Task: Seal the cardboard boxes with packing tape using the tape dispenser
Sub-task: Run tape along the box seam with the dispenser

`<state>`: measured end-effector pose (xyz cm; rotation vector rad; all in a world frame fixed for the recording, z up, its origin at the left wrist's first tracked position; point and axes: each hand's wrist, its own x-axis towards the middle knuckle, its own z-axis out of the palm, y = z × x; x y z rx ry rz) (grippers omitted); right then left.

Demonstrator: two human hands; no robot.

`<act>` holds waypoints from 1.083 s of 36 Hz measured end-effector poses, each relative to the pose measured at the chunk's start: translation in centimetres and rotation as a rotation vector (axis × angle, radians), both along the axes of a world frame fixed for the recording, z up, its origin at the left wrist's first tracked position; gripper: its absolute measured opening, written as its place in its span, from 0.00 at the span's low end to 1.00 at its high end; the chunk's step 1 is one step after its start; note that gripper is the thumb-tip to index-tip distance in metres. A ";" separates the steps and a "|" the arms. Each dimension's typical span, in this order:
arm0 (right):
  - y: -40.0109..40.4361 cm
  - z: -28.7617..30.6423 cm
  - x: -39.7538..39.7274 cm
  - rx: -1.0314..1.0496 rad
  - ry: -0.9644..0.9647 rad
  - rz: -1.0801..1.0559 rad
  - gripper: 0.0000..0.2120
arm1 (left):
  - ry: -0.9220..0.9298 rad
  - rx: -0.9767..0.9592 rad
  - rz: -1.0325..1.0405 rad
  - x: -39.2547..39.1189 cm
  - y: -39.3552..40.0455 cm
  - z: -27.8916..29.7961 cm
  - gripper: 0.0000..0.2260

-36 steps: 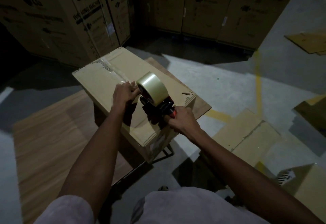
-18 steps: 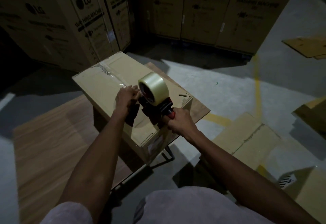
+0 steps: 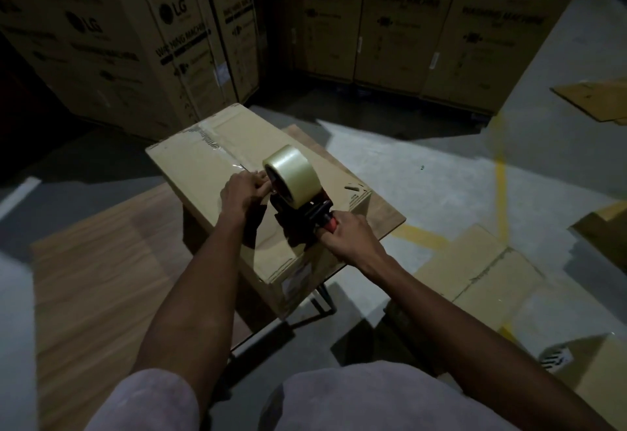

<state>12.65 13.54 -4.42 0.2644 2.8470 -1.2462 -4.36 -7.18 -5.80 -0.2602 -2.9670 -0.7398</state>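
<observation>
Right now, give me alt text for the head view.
A person's right hand grips a tape dispenser on a cardboard box, while the left hand pinches tape at the roll. Tall printed cartons stand behind.

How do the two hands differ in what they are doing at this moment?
The right hand grips the tape dispenser by its red handle; the left hand pinches at the tape beside the roll. The right hand sits nearer the box's near edge, the left farther in. Both are over the box top.

Tape dispenser (image 3: 298, 208) drawn slightly nearer along cardboard box (image 3: 210, 172) seam; left hand (image 3: 242, 193) trailing close beside the roll.
</observation>
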 end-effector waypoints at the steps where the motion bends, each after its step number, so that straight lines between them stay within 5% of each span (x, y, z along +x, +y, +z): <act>1: 0.2 0.0 0.3 0.014 -0.001 -0.002 0.11 | 0.018 -0.001 -0.003 0.0 0.1 0.0 0.14; 9: 1.2 0.3 2.7 -0.057 -0.035 0.005 0.16 | 0.046 0.043 -0.083 0.6 0.0 0.4 0.14; 23: 0.5 1.4 2.4 -0.070 -0.182 -0.001 0.10 | 0.034 -0.096 -0.167 1.7 1.2 -0.3 0.14; 39: 0.8 2.4 2.1 -0.051 -0.163 0.029 0.09 | -0.016 -0.008 0.061 2.5 2.5 -0.1 0.08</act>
